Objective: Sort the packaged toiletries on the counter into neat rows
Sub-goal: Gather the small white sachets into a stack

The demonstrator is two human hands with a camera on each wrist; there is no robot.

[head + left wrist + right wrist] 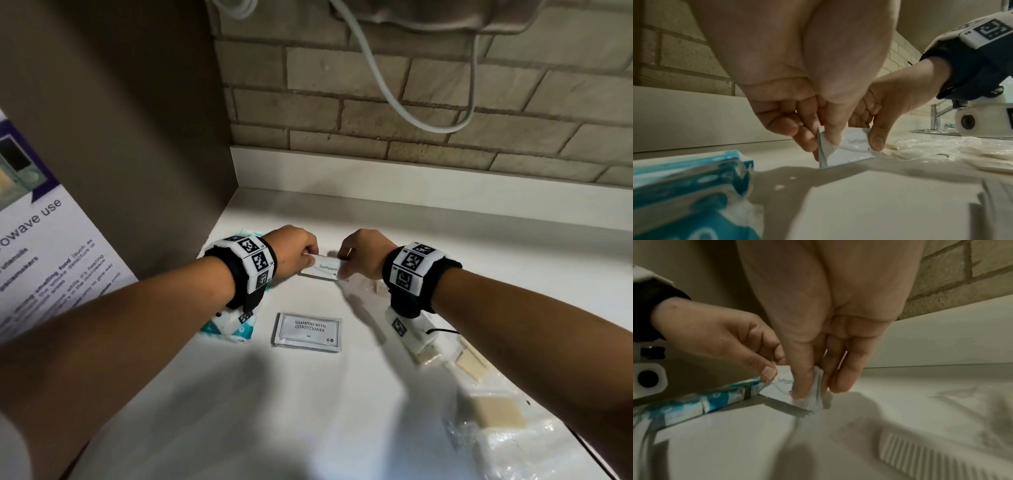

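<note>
White counter (445,226) | both hands' fingers (830,136) pinching one toothpaste sachet (327,269) | one shampoo sachet (308,330)

White toothpaste sachets (327,269), stacked on edge, pinched upright on counter (308,411)

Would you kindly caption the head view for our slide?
Both hands, left and right, pinch a toothpaste sachet above the shampoo sachet.

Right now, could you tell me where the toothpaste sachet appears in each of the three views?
Head: toothpaste sachet centre, pinched between both hands.
Left wrist: sachet centre, below the fingers.
Right wrist: sachet centre-left, behind the thumb.
Shared landmark: teal-and-white packet, left of the sachet in every view.
</note>
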